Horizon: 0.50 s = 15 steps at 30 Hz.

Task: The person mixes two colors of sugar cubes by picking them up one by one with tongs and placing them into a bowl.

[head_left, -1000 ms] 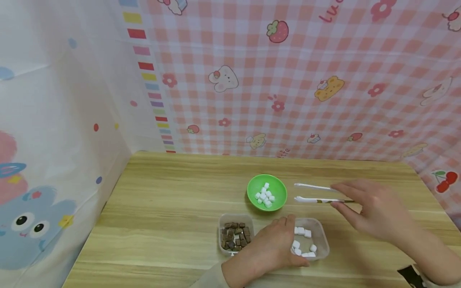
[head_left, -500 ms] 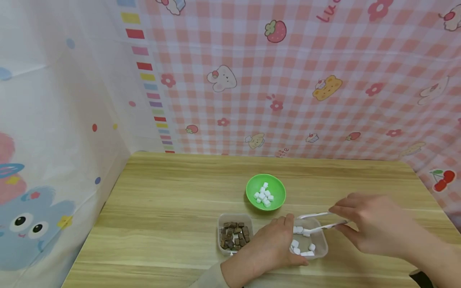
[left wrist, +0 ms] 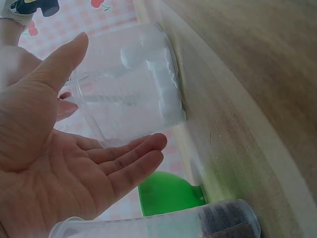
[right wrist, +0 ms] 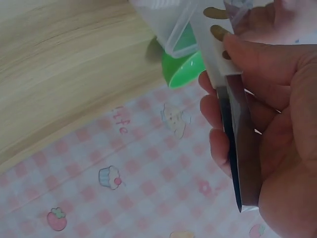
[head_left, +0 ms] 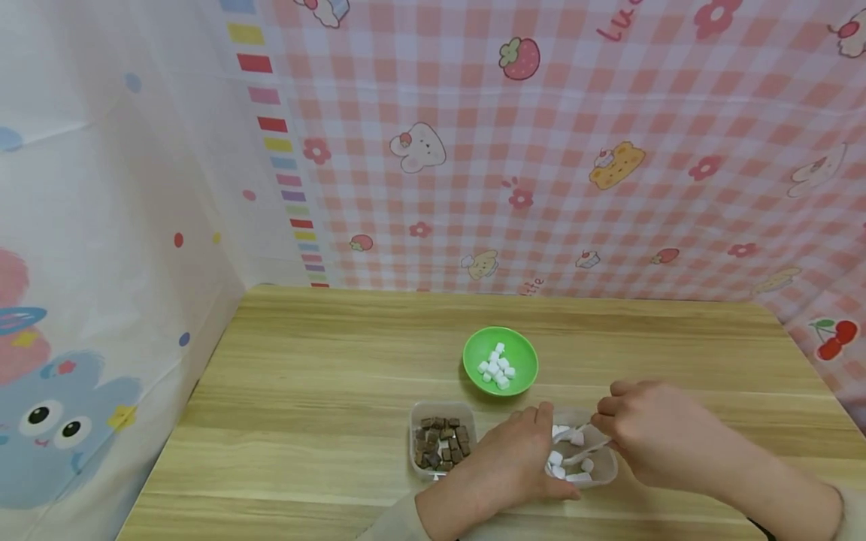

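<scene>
The right hand (head_left: 656, 436) pinches a pair of pale tongs (head_left: 590, 451) between thumb and fingers, and the tongs' long axis runs from that hand leftward and towards the person, down into a clear box (head_left: 598, 482). Its two arms stand apart inside the box, among white cubes (head_left: 555, 457) that lie to the left of the right hand's fingers; the left hand (head_left: 510, 454) is nearer to the leftmost of these, but only the tongs reach in among them. The tips are small and pale against pale cubes, so I cannot tell whether one sits between them. The left hand's fingers are fairly straight, with the thumb spread well away from them, and lie along the left end of the clear box. Just left of that hand is a second box (head_left: 412, 436) of brown cubes (head_left: 433, 443); beyond both boxes stands a green bowl (head_left: 522, 347) with more white cubes inside. As for writing, the pink checked cloth (head_left: 467, 188) reads "life" low down, and a cropped word beginning "luc" is cut by the top edge. The tongs show brownish oval marks in the right wrist view, with no lettering to read; no brand or label is legible.
</scene>
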{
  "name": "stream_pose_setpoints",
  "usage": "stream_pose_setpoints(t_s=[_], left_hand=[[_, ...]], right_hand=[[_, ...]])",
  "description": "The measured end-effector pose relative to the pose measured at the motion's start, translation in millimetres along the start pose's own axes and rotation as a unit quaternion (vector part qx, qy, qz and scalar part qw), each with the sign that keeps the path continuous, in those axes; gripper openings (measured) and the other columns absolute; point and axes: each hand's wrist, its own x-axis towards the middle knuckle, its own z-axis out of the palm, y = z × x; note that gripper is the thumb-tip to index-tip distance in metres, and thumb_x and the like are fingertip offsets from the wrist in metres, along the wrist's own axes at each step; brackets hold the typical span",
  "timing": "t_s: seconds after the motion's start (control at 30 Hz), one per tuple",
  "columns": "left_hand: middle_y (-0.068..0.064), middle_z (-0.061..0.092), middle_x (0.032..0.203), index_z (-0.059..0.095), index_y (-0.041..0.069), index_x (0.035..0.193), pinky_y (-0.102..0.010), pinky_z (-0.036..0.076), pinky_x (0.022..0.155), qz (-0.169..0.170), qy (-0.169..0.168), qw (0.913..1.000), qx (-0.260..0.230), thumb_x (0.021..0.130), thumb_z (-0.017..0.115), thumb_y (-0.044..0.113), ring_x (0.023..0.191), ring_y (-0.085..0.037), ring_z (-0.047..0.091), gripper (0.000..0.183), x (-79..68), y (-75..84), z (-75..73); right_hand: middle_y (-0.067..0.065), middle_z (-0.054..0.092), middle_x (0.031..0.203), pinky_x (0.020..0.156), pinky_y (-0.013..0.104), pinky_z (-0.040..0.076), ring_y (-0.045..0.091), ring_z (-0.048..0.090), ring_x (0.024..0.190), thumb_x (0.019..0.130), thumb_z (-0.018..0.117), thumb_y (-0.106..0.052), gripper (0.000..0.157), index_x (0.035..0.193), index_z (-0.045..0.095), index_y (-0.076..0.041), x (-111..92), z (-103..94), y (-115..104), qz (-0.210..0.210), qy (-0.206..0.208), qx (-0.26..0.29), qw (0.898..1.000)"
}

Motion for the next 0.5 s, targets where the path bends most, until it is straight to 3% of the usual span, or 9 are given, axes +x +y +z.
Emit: stream_pose_setpoints(t_s=[0.1, 0.27, 0.5], left_hand=[[0.002, 0.06, 0.105, 0.053, 0.007, 0.128, -0.02, 0.055, 0.082, 0.0, -0.001, 1.0, -0.001, 0.074, 0.087, 0.066, 0.094, -0.008, 0.059, 0.086, -0.2, 0.0, -0.1], [0.002, 0.061, 0.105, 0.052, 0.007, 0.129, -0.02, 0.055, 0.08, 0.002, 0.002, 1.0, -0.001, 0.074, 0.087, 0.066, 0.094, -0.008, 0.059, 0.088, -0.6, 0.3, -0.5], [0.002, 0.06, 0.103, 0.053, 0.007, 0.128, -0.02, 0.055, 0.079, 0.005, 0.009, 1.0, 0.0, 0.073, 0.088, 0.065, 0.094, -0.009, 0.06, 0.088, -0.9, 0.4, -1.2]], right_hand=[[-0.007, 0.047, 0.061, 0.046, 0.022, 0.032, 0.012, 0.039, 0.057, 0.053, 0.079, 0.001, 0.026, 0.065, 0.06, -0.014, 4, -0.2, -4, -0.004, -0.026, -0.026, 0.999], [-0.005, 0.046, 0.062, 0.048, 0.023, 0.033, 0.013, 0.04, 0.059, 0.056, 0.076, 0.001, 0.02, 0.067, 0.064, -0.011, 10, -1.2, -10, -0.001, -0.076, -0.044, 0.996], [-0.003, 0.047, 0.061, 0.048, 0.025, 0.033, 0.015, 0.042, 0.06, 0.056, 0.077, -0.001, 0.02, 0.066, 0.063, -0.012, 16, 0.9, -15, -0.013, -0.098, -0.075, 0.992]])
